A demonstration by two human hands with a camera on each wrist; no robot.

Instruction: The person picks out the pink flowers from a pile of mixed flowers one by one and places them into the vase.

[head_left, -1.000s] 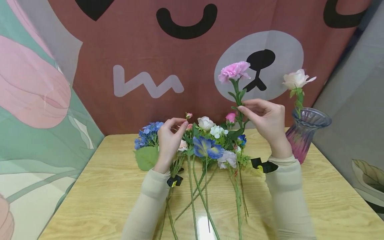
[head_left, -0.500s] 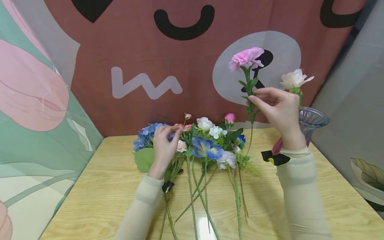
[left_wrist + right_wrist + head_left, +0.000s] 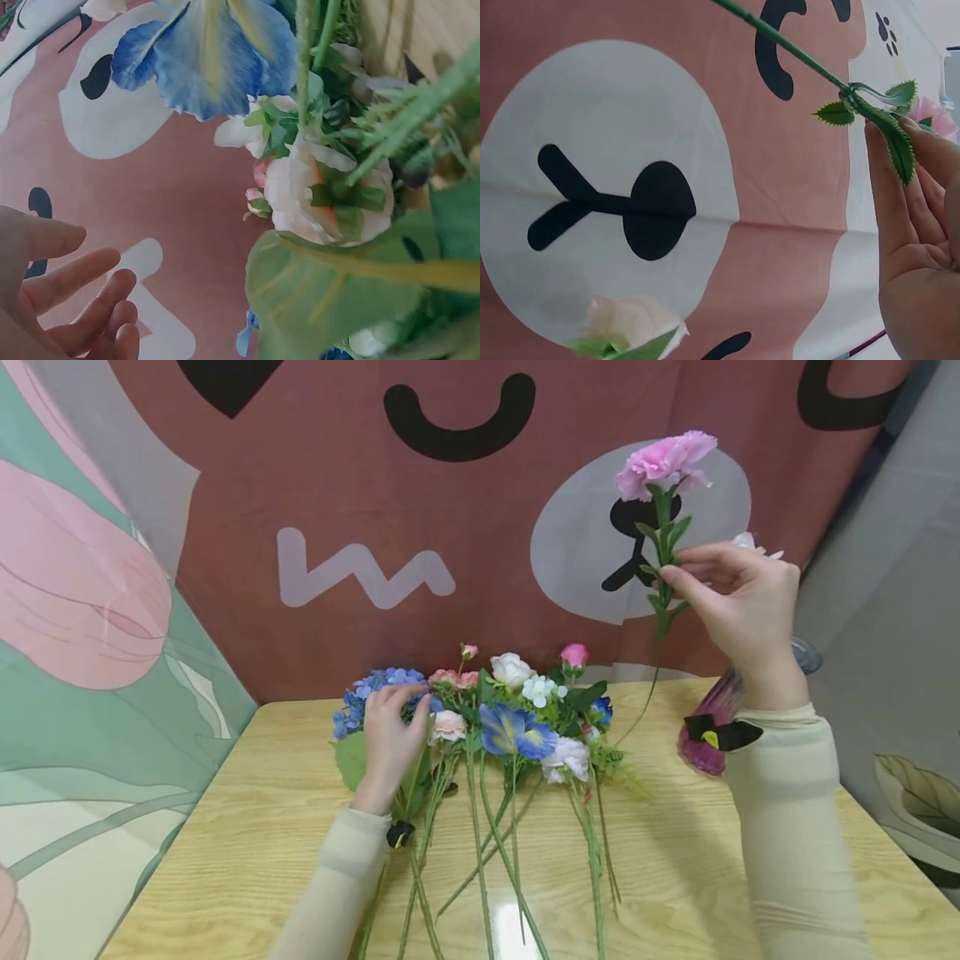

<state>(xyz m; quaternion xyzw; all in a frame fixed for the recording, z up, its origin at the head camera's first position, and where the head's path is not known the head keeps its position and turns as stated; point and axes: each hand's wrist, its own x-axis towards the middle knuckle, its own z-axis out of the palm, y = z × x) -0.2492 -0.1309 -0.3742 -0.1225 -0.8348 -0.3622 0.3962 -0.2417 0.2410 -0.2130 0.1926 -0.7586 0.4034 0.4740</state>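
Note:
A pink carnation [image 3: 666, 464] stands upright in the air at the right, its leafy stem pinched between the thumb and fingers of my right hand [image 3: 750, 610]. The right wrist view shows the green stem [image 3: 795, 49] running down from that pinch. My left hand [image 3: 393, 739] hovers by the blue hydrangea [image 3: 378, 693], fingers loosely bent around nothing. In the left wrist view that hand [image 3: 67, 292] is apart from the flowers. A blue iris [image 3: 517, 731] and a pale peach flower [image 3: 448, 727] lie near it on the table.
A pink and clear glass vase [image 3: 705, 735] stands at the table's right, partly hidden by my right arm. A pale rose [image 3: 634, 322] rises from that side. Several flowers, including a white rose [image 3: 512, 669], lie across the wooden table [image 3: 247, 827], stems toward me.
My right hand has lifted the carnation up and to the right, bringing its stem off the flower pile. My left hand has drawn back leftward and a little down.

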